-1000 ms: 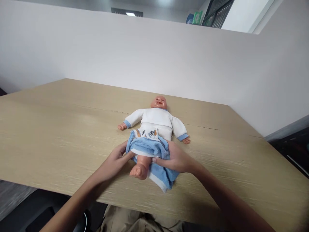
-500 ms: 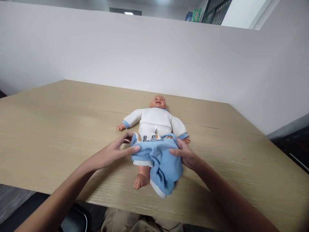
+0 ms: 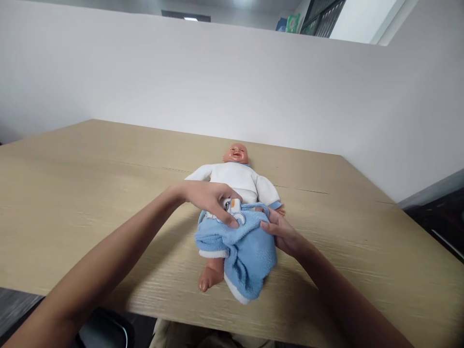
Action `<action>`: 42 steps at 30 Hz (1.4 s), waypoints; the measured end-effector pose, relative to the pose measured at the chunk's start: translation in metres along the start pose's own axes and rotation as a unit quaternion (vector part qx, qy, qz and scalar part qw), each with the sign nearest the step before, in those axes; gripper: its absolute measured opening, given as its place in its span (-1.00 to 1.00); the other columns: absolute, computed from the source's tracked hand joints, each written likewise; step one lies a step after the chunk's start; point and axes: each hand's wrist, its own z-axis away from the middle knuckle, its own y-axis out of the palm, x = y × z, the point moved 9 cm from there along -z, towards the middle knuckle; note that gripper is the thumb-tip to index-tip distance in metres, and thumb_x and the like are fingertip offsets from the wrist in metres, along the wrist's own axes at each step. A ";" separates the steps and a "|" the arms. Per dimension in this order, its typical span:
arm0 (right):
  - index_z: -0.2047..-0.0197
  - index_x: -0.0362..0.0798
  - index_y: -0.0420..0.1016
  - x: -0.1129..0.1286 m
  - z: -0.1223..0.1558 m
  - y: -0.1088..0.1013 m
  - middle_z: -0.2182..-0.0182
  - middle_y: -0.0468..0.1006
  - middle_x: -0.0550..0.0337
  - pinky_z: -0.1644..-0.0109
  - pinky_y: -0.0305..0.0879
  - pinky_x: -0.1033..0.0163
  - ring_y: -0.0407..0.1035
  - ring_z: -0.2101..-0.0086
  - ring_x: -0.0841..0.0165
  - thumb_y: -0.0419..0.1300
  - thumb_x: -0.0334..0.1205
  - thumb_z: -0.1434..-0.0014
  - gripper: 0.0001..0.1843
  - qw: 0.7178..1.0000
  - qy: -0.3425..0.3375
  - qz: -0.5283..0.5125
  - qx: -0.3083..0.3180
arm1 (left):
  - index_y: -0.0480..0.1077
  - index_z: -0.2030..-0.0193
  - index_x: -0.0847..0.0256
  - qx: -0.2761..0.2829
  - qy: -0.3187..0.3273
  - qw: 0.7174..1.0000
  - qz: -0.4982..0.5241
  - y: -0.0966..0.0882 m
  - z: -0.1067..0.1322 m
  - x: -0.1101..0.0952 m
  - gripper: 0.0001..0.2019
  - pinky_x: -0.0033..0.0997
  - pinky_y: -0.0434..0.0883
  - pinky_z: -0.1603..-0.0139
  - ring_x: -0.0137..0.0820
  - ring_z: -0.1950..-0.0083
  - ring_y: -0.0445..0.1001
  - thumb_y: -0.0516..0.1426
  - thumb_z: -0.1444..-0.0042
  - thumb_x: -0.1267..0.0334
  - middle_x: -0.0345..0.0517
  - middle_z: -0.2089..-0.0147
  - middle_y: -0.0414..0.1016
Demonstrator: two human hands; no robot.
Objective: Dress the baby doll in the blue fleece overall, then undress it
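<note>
A baby doll [image 3: 236, 153] lies on its back on the table, head away from me, in a white top [image 3: 235, 177] with blue cuffs. Blue fleece pants [image 3: 250, 251] with white hems and a printed front are around its legs. One bare foot [image 3: 210, 276] sticks out of the left leg opening; the other foot is hidden in the cloth. My left hand [image 3: 206, 195] is curled over the middle of the front waistband, thumb on the blue fleece, fingertips partly hidden. My right hand [image 3: 284, 233] pinches the waistband's right side, thumb in front.
The wooden table [image 3: 90, 193] has thin seams across its top and its near edge close to my lap. A pale wall [image 3: 217, 87] rises behind it. Below the near left edge is a black chair [image 3: 103, 331]. Dark items [image 3: 438, 212] stand beyond the right edge.
My left hand has moved from the left side of the waistband to its middle, now covering the doll's left-side hand from view. My right hand stays on the right side of the pants.
</note>
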 end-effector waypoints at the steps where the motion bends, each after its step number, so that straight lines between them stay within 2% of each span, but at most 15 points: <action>1: -0.02 0.02 0.58 -0.001 0.002 0.001 0.18 0.62 0.26 0.08 0.45 0.37 0.50 0.23 0.39 0.63 0.05 -0.13 -0.47 0.999 0.021 0.033 0.027 | 0.51 0.21 0.20 0.004 0.022 0.999 0.042 0.000 -0.007 0.000 -0.64 -0.47 0.35 0.30 -0.42 0.31 0.46 0.52 -0.06 0.09 -0.27 0.31 0.53; 4: 0.00 -0.06 0.64 -0.009 0.012 0.005 0.16 0.65 0.22 0.03 0.45 0.32 0.52 0.17 0.34 0.58 0.10 -0.19 -0.51 0.978 0.093 0.138 0.128 | 0.49 0.17 0.18 -0.004 0.081 0.989 0.121 0.001 -0.023 0.002 -0.60 -0.50 0.38 0.29 -0.44 0.31 0.46 0.57 0.03 0.22 -0.29 0.31 0.53; 6: 0.08 -0.10 0.67 -0.012 0.017 0.005 0.22 0.64 0.23 0.09 0.42 0.33 0.49 0.22 0.36 0.56 0.08 -0.21 -0.56 0.967 0.107 0.167 0.158 | 0.50 0.14 0.17 -0.002 0.079 0.989 0.122 0.006 -0.031 0.009 -0.57 -0.52 0.39 0.28 -0.43 0.28 0.49 0.58 0.05 0.23 -0.30 0.28 0.54; 10: 0.14 -0.03 0.69 0.001 0.012 -0.016 0.31 0.60 0.31 0.17 0.35 0.38 0.42 0.32 0.44 0.61 0.08 -0.14 -0.58 0.997 0.021 0.075 0.025 | 0.57 -0.07 0.12 0.076 0.032 0.992 0.099 0.023 -0.032 0.022 -0.42 -0.45 0.53 0.05 -0.31 0.05 0.62 0.61 0.09 0.19 -0.24 0.06 0.66; 12: 0.07 0.01 0.70 0.002 0.010 -0.025 0.26 0.64 0.27 0.12 0.39 0.36 0.46 0.27 0.40 0.59 0.13 -0.16 -0.56 0.999 0.001 0.027 -0.043 | 0.62 -0.03 0.14 0.122 0.033 0.987 0.097 0.031 -0.028 0.021 -0.47 -0.39 0.57 -0.02 -0.26 0.03 0.65 0.61 0.08 0.15 -0.20 0.04 0.72; 14: 0.01 0.02 0.70 -0.004 0.009 -0.025 0.24 0.65 0.23 0.07 0.42 0.34 0.49 0.24 0.37 0.56 0.17 -0.20 -0.53 0.998 0.026 0.019 -0.061 | 0.65 0.09 0.17 0.133 0.046 0.986 0.088 0.033 -0.026 0.019 -0.60 -0.40 0.59 0.03 -0.27 0.11 0.67 0.58 0.01 0.11 -0.21 0.14 0.74; 18: 0.01 -0.04 0.68 -0.007 0.014 -0.011 0.25 0.59 0.24 0.13 0.39 0.35 0.42 0.27 0.40 0.51 0.27 -0.22 -0.45 0.990 0.091 0.104 0.008 | 0.63 -0.01 0.21 0.093 0.104 0.986 0.097 0.026 -0.026 0.010 -0.66 -0.42 0.58 -0.08 -0.26 -0.02 0.68 0.44 -0.24 0.04 -0.15 0.00 0.74; 21: 0.13 -0.12 0.66 -0.012 0.026 0.003 0.29 0.54 0.24 0.24 0.35 0.35 0.35 0.32 0.41 0.59 0.31 -0.06 -0.35 0.963 0.140 0.191 0.125 | 0.59 -0.13 0.20 0.053 0.122 0.986 0.095 0.020 -0.027 0.010 -0.63 -0.42 0.56 -0.15 -0.25 -0.10 0.66 0.38 -0.33 0.03 -0.09 -0.08 0.71; 23: 0.21 -0.12 0.63 -0.011 0.029 0.003 0.34 0.50 0.27 0.30 0.30 0.35 0.33 0.35 0.41 0.64 0.26 0.00 -0.38 0.957 0.141 0.208 0.145 | 0.57 -0.20 0.17 0.043 0.119 0.988 0.093 0.019 -0.028 0.011 -0.58 -0.40 0.55 -0.20 -0.23 -0.15 0.65 0.40 -0.31 0.05 -0.08 -0.12 0.70; 27: 0.20 -0.07 0.62 0.008 0.018 -0.016 0.37 0.46 0.30 0.25 0.30 0.35 0.32 0.35 0.43 0.60 0.24 -0.10 -0.44 0.991 0.030 0.127 0.000 | 0.62 -0.17 0.16 0.132 0.092 0.980 0.116 0.038 -0.028 0.014 -0.45 -0.37 0.59 -0.21 -0.17 -0.16 0.68 0.57 -0.05 0.14 -0.09 -0.15 0.74; 30: 0.09 -0.04 0.63 0.006 0.015 -0.021 0.30 0.49 0.27 0.21 0.34 0.34 0.34 0.30 0.41 0.53 0.28 -0.21 -0.45 0.995 0.030 0.081 -0.042 | 0.69 -0.02 0.20 0.156 0.087 0.978 0.109 0.045 -0.030 0.015 -0.55 -0.38 0.63 -0.09 -0.18 -0.04 0.72 0.58 -0.02 0.14 -0.10 0.01 0.79; 33: 0.10 -0.05 0.61 -0.004 0.020 -0.013 0.30 0.50 0.28 0.19 0.35 0.34 0.33 0.30 0.42 0.47 0.30 -0.27 -0.45 0.987 0.092 0.129 0.017 | 0.71 0.01 0.21 0.105 0.125 0.983 0.088 0.034 -0.031 0.010 -0.66 -0.31 0.59 -0.24 -0.16 -0.11 0.69 0.51 -0.15 0.09 -0.05 -0.02 0.77; 36: 0.07 -0.09 0.61 -0.015 0.033 0.007 0.30 0.54 0.27 0.11 0.38 0.29 0.39 0.27 0.38 0.58 0.32 -0.10 -0.34 0.962 0.140 0.162 0.170 | 0.68 -0.07 0.23 0.067 0.155 0.983 0.069 0.025 -0.029 0.006 -0.68 -0.23 0.47 -0.43 -0.12 -0.28 0.60 0.40 -0.31 0.07 0.03 -0.16 0.71; 38: -0.04 -0.10 0.62 -0.017 0.037 0.012 0.23 0.61 0.20 0.06 0.41 0.24 0.45 0.21 0.31 0.65 0.32 0.06 -0.19 0.959 0.135 0.140 0.205 | 0.67 -0.07 0.24 0.068 0.135 0.985 0.088 0.023 -0.028 0.012 -0.68 -0.29 0.51 -0.36 -0.17 -0.22 0.62 0.36 -0.36 0.04 0.02 -0.14 0.70; 42: -0.10 -0.04 0.65 -0.011 0.023 -0.003 0.16 0.66 0.14 0.11 0.39 0.26 0.48 0.21 0.28 0.62 0.24 0.03 -0.24 0.992 0.070 0.066 0.076 | 0.69 -0.03 0.19 0.114 0.091 0.970 0.194 0.033 -0.027 0.027 -0.56 -0.48 0.62 -0.05 -0.31 0.07 0.68 0.56 -0.05 0.11 -0.17 0.08 0.74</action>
